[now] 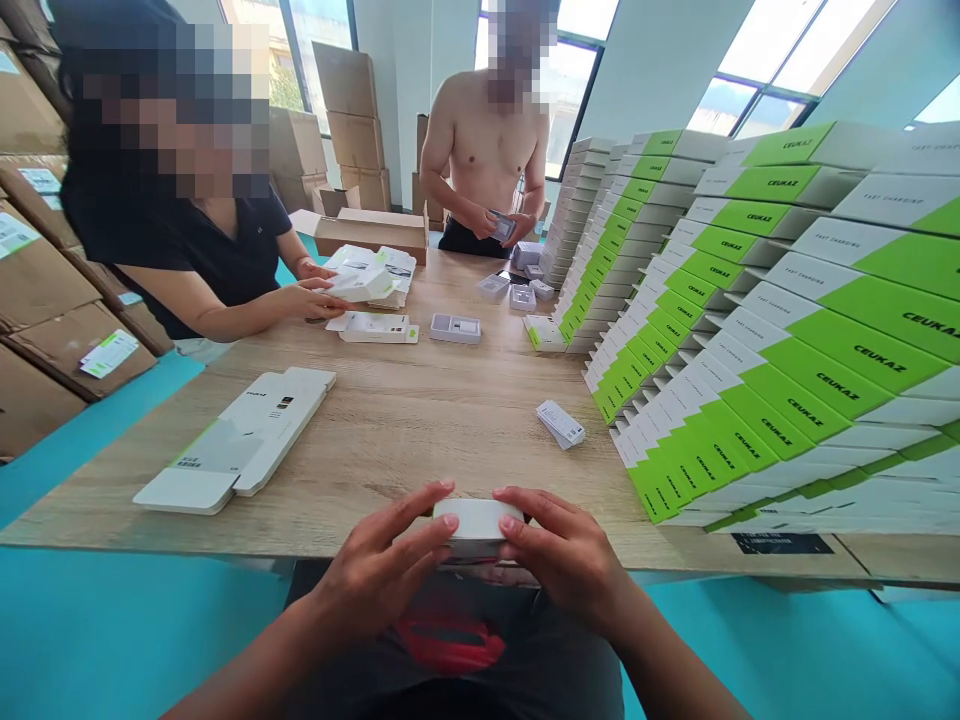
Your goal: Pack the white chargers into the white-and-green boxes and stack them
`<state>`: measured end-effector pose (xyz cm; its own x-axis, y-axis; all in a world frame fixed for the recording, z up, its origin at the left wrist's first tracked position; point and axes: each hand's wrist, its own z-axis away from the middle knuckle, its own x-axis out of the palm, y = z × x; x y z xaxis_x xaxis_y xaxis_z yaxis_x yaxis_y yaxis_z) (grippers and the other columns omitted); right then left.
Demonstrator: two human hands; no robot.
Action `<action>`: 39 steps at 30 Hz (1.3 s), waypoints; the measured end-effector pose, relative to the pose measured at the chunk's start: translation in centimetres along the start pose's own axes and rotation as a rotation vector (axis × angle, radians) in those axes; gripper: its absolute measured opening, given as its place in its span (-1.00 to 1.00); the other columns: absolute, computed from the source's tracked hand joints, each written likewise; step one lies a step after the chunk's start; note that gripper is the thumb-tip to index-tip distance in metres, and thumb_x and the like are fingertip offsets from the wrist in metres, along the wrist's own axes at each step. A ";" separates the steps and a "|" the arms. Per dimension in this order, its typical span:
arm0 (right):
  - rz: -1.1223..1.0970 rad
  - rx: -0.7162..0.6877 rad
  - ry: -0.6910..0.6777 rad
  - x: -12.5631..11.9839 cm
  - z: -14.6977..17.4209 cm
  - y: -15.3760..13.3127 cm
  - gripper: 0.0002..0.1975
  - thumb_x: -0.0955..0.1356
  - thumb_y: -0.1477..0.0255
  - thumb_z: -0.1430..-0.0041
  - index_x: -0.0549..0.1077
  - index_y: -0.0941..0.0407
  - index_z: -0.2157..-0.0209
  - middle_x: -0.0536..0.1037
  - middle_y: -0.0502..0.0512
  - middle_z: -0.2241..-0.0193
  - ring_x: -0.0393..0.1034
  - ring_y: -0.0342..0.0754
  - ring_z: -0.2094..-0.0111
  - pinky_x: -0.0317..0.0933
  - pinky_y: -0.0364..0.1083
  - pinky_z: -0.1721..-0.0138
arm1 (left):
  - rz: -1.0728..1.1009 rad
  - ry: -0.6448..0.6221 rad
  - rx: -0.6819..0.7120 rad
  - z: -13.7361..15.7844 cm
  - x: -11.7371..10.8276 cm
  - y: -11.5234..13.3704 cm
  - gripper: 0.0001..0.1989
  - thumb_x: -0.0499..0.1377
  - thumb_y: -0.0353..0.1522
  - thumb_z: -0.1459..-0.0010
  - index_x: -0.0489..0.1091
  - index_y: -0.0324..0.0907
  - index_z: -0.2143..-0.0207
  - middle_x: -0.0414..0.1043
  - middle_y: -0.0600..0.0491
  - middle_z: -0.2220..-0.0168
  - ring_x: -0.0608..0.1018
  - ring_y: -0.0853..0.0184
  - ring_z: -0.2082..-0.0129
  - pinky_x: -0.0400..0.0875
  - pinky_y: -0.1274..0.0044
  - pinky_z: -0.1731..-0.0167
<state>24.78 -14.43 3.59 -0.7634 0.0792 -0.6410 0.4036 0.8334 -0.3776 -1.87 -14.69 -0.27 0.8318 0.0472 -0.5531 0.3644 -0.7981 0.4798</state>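
Observation:
A small white box [480, 520] is held at the table's near edge, above my lap. My left hand [386, 560] grips its left end, thumb on top and fingers along the side. On the opposite end, my right hand [566, 550] closes over it in the same way. The box's lower side is partly in shadow. Beyond it to the right lies a small pile of printed leaflets [560, 424]. Flattened white and green cartons [247, 435] are stacked on the table to the left.
Tall stacks of green and white boxes [780, 380] line the table's right side. Across the table [420, 420], one person handles white cartons [360, 275] and another holds a small packet [502, 226]. A plastic tray [455, 328] lies mid-table. Brown cartons [45, 300] are piled at left.

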 end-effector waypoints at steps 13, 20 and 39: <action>-0.067 0.713 -0.236 -3.2 -6.4 0.8 -0.35 0.55 0.19 -0.01 0.40 -0.02 -0.13 0.62 0.08 0.10 0.54 0.08 0.12 0.39 -0.01 0.05 | -0.366 -0.047 0.411 -9.8 -0.3 -2.5 -0.67 0.06 -0.49 -0.40 0.42 -0.11 -0.13 0.58 0.00 -0.01 0.52 0.20 -0.08 -0.09 0.16 -0.40; 0.579 0.826 -0.165 0.1 -12.3 17.7 -0.35 0.46 0.15 -0.16 0.35 0.10 -0.22 0.53 0.20 -0.07 0.41 0.07 -0.07 0.23 -0.07 -0.10 | -0.294 0.001 0.083 -9.6 5.9 -13.0 -0.49 0.11 -0.58 -0.25 0.28 -0.06 -0.21 0.47 -0.08 -0.10 0.46 0.16 -0.13 0.36 0.23 -0.18; 0.515 0.445 -0.345 12.0 -19.5 28.4 -0.46 0.38 0.29 -0.25 0.36 0.15 -0.22 0.34 0.25 -0.29 0.14 0.15 -0.30 0.05 0.07 -0.29 | -0.112 -0.478 -0.156 -10.1 7.0 -13.9 -0.68 0.22 -0.49 -0.08 0.43 -0.07 0.09 0.59 0.08 0.25 0.57 0.25 0.23 0.38 0.42 0.11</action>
<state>17.25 20.88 -1.75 -0.2526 0.1620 -0.9539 0.8871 0.4325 -0.1614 3.12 2.78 -3.96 0.5128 -0.1821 -0.8389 0.5287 -0.7030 0.4757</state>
